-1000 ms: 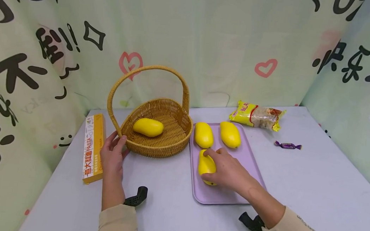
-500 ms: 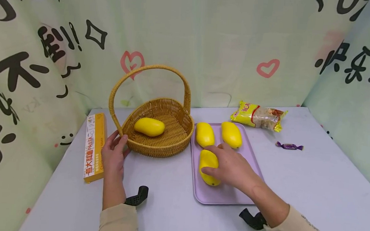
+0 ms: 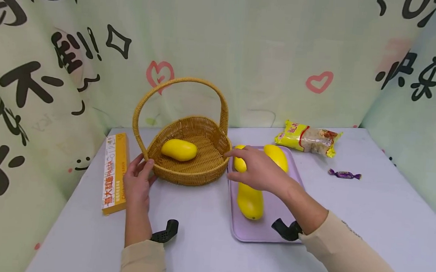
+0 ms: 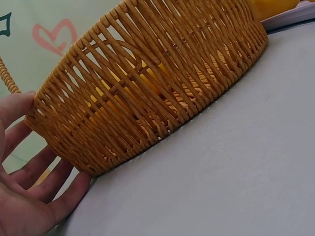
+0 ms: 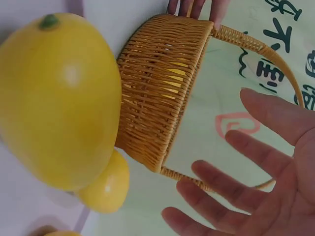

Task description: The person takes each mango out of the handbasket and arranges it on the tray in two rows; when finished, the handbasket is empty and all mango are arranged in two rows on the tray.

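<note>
My left hand [image 3: 138,181] holds the wicker basket [image 3: 189,178] at its left rim, by the foot of the handle. In the left wrist view, its thumb lies at the rim and its fingers [image 4: 37,167] against the woven side. One yellow mango [image 3: 179,150] lies inside the basket. Over the purple tray [image 3: 245,235] hovers my right hand [image 3: 259,167], fingers spread and palm bare in the right wrist view, fingertips near the basket's right rim. Below it sits a mango [image 3: 250,202] on the tray; two more, a left mango [image 3: 240,164] and a right mango [image 3: 276,156], are partly hidden.
A pasta box [image 3: 115,173] lies left of the basket, close to my left hand. Behind the tray is a yellow snack bag [image 3: 307,138], with a purple wrapped candy [image 3: 344,174] to its right. A printed curtain [image 3: 267,64] hangs around the table.
My right hand has come off the near mango, which stays on the tray, and moved up and left toward the basket's rim. My left hand stays at the basket.
</note>
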`<state>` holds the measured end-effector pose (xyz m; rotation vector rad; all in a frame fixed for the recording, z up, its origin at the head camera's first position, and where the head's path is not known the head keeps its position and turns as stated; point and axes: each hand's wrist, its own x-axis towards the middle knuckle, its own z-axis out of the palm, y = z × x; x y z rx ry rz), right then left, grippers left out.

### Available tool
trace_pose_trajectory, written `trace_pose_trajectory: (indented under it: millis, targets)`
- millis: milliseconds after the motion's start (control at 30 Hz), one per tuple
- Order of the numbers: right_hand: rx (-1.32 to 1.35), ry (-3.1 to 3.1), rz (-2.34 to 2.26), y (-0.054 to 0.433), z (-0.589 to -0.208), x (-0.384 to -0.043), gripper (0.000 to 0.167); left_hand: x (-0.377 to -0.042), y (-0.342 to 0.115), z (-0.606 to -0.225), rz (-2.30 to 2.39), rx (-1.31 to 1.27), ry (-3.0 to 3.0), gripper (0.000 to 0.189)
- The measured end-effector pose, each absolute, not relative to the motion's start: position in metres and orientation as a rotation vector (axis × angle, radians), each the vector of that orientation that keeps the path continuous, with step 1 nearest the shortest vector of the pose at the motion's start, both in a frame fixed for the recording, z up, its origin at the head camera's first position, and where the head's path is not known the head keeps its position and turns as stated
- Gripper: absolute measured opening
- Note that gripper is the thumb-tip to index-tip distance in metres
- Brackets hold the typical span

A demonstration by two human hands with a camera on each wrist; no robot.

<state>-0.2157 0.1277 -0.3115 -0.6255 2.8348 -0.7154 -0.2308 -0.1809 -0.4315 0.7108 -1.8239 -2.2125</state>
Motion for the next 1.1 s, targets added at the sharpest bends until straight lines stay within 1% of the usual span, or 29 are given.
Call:
trace_pose_trajectory:
  millis: [300,667,933,1100]
  targets:
    - [-0.704,2.682,-0.787,0.097,-0.306,-0.249,0.052,-0.23,-0.178,-0.438,-2.202,0.718,-1.824,0.054]
    - [-0.739,2.51,-0.673,0.066,-0.286,-0.297,0.048,-0.232,-0.181,-0.434,-2.197,0.701,-1.832,0.054]
    - [-0.741,2.489,-0.696,0.043,-0.288,-0.326,0.046,-0.231,-0.186,-0.433,-2.204,0.704,-1.815,0.054]
    - [-0.716,2.476,-0.684,0.038,-0.292,-0.338,0.045,-0.233,-0.181,-0.435,-2.229,0.676,-1.778,0.052]
